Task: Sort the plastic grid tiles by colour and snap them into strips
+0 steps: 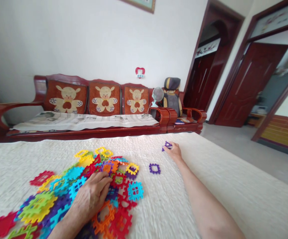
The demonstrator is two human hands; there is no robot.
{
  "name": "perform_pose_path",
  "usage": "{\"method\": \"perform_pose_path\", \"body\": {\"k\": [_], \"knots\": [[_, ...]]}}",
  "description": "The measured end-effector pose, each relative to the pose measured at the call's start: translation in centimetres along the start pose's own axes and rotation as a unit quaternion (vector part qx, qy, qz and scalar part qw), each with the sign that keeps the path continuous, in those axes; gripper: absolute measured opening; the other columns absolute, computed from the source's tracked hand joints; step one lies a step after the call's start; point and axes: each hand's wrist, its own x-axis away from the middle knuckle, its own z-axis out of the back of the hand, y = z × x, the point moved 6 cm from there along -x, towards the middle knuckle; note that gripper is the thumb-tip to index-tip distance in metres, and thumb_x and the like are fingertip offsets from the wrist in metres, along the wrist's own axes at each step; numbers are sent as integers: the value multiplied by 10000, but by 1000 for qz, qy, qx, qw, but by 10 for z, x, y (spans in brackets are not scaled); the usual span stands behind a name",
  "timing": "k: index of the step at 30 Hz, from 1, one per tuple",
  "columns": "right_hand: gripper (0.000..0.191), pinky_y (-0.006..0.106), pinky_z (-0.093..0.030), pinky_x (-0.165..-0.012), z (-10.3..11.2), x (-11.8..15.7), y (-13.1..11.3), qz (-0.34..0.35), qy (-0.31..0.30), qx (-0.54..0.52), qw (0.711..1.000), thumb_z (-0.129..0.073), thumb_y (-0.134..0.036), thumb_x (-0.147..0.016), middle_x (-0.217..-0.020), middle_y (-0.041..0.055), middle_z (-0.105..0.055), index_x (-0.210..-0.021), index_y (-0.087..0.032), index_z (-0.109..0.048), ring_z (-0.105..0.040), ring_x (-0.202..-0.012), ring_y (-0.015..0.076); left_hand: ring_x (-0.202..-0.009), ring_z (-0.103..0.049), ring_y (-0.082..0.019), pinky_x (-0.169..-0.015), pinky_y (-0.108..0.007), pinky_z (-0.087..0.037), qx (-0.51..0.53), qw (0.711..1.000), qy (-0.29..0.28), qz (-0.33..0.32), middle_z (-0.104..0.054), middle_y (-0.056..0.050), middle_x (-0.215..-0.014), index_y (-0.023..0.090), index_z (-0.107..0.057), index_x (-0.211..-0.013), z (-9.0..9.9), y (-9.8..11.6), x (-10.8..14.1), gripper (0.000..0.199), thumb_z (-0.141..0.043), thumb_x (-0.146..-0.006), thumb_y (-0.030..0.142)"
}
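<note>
No legible text, label, brand or number. Unreadable marks only: red and dark figures on the pale panel [275, 20] above the far-right door; similar red and dark marks on the white strip [207, 48] inside the doorway to its left; dark print on the white sofa cover [89, 121], far left. Picture [144, 4] high on the far wall: cropped, content indistinct.

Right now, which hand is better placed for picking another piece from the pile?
Probably the left hand: it's on the pile, while the right hand holds a purple piece away from it.
</note>
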Motion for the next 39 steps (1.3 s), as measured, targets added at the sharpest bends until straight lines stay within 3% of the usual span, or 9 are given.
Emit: {"method": "perform_pose_path", "body": {"k": [8, 17, 22, 29, 33, 36, 39], "knots": [[475, 332, -440, -963, -13, -1, -3, 33, -53, 25, 998, -669, -379, -644, -1089, 124, -653, -1052, -137, -664, -602, -1048, 252, -931, -606, -172, -831, -307, -515, 8, 1000, -17, 17, -650, -51, -1066, 237, -683, -978, -1, -1, 1, 230, -461, -916, 244], [460, 328, -412, -972, -21, -4, 3, 26, -77, 73, 994, -685, -296, -627, -1070, 107, -643, -1071, -177, -662, -572, -1057, 247, -912, -611, -169, -822, -297, -516, 15, 1000, -8, 20, -660, -44, -1044, 244, -691, -961, 2, -1, -2, 222, -475, -906, 247], [605, 334, -396, -985, -24, -1, 5, 16, -70, 92, 993, -690, -312, -622, -1184, 140, -569, -1197, -146, -595, -558, -1079, 248, -909, -607, -168, -818, -298, -516, 11, 1000, -7, 14, -655, -49, -1045, 235, -687, -958, 2, 1, -2, 227, -465, -910, 239], [551, 336, -429, -932, -23, 0, 1, 18, -78, 101, 992, -689, -355, -632, -1103, 118, -582, -1148, -173, -619, -583, -1021, 250, -916, -614, -176, -824, -314, -522, 0, 1000, -10, 3, -660, -62, -1043, 227, -687, -969, 2, 1, -2, 233, -462, -910, 236], [565, 363, -399, -984, -23, 4, -1, 16, -92, 93, 991, -671, -411, -649, -1131, 132, -568, -1154, -166, -610, -549, -1087, 280, -944, -622, -185, -863, -333, -517, 13, 999, -24, 18, -666, -69, -1056, 213, -689, -970, 5, 2, -4, 244, -453, -912, 233], [621, 405, -357, -1037, -16, 8, -10, 46, -54, 75, 995, -648, -443, -669, -1262, 157, -501, -1207, -144, -568, -464, -1206, 316, -952, -634, -176, -875, -308, -512, 63, 996, -32, 47, -685, -63, -1039, 200, -686, -967, 10, 0, -8, 254, -439, -917, 235], [502, 411, -324, -1074, -2, 18, -35, 133, 22, 22, 991, -584, -382, -731, -1292, 155, -493, -1170, -138, -578, -435, -1240, 295, -885, -660, -149, -815, -253, -523, 135, 985, -34, 106, -713, -39, -961, 192, -675, -984, 20, -6, -14, 261, -429, -917, 247]]}}
